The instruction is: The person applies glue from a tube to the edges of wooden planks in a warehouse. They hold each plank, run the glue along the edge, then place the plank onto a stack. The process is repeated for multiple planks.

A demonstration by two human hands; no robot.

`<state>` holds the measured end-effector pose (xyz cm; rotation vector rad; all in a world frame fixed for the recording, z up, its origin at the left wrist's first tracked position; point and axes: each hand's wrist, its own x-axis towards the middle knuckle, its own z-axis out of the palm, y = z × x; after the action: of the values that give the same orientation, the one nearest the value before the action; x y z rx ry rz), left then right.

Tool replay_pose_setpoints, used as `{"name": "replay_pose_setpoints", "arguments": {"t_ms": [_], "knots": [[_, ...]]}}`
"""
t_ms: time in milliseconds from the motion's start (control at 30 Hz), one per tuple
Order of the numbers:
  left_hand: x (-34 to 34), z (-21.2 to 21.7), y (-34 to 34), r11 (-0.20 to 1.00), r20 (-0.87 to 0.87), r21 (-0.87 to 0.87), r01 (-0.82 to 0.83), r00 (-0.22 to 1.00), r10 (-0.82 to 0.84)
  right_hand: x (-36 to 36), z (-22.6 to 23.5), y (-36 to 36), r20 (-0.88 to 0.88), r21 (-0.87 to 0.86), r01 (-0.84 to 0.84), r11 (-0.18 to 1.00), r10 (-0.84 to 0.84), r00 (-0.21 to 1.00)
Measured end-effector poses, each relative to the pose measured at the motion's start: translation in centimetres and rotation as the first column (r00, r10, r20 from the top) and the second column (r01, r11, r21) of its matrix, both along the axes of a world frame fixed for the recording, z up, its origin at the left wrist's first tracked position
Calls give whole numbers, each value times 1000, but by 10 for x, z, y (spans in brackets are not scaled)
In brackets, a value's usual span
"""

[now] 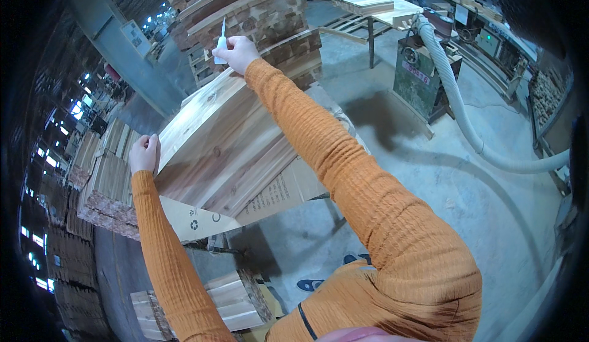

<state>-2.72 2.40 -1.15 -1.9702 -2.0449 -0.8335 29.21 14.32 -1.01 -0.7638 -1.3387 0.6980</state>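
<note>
Grips a slim, pale-handled tool with a narrow pointed tip (221,43) in the right hand (240,54), with fingers closed firmly about the handle. Aims that tip upward and away from the body, close to vertical in the view; runs long and thin from the handle's butt, low by the fingers, to the point at the top.

Lies below the tool and toward the body: a broad, brown wooden panel with streaked grain (224,148), far end just under the right hand. Turns on this: tip directed away from the panel, not down at its face. Seems to stretch, along the grain, from lower left to upper right, with the far end nearer the right hand and the left side nearer the left hand (146,153). Passes partly out of sight beneath the ribbed orange right sleeve (307,127).

Rests, with the left hand, at the panel's left edge, fingers curled; impossible to make out whether pinching the edge or merely touching. Hard to judge, too, any contact between right hand and panel.

Shows under the panel a printed brown cardboard sheet (285,188). Rises beyond the right hand: a tall stack of rough wooden boards (251,19).
</note>
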Motion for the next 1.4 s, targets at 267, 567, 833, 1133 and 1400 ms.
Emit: {"name": "replay_pose_setpoints", "arguments": {"t_ms": [267,567,833,1133,1400], "knots": [[15,-1,-11,998,23,-18,-57,998,57,-1,-8,2,70,-9,-65,998,66,995],[11,-2,-17,995,97,-23,-93,991,95,-9,-7,1,22,-27,-142,989,143,989],[24,7,-18,996,115,-6,-88,989,88,6,-2,19,-12,-56,-187,981,187,982],[30,14,-30,979,155,-122,-161,971,179,2,-2,16,-83,-68,-275,959,269,959],[30,13,-27,978,166,-109,-178,967,194,3,0,15,-34,-58,-266,962,265,964]]}}
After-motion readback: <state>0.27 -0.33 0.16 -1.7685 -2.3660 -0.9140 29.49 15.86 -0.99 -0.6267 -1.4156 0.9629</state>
